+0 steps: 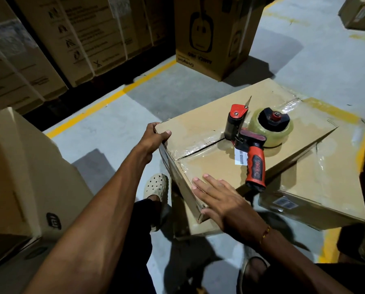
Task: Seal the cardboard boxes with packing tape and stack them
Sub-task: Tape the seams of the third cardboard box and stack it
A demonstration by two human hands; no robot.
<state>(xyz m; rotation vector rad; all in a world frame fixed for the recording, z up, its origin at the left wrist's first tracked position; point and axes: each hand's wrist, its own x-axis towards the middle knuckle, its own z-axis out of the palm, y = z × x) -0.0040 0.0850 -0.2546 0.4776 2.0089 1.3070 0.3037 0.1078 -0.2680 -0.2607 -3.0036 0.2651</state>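
Note:
A brown cardboard box (198,132), its top seam covered in clear tape, rests askew on a lower taped box (330,187). A red and black tape dispenser (254,145) with a roll of clear tape lies on the upper box's top. My left hand (154,135) grips the box's far left corner, thumb on top. My right hand (221,200) lies flat with fingers spread on the near corner and edge of the same box. Neither hand touches the dispenser.
Another brown box (18,177) stands at my left. A printed carton (211,37) stands on the grey floor ahead, and strapped cartons (56,43) are stacked at the back left. Yellow floor lines (113,98) cross the concrete. My feet in sandals (156,187) are beside the box.

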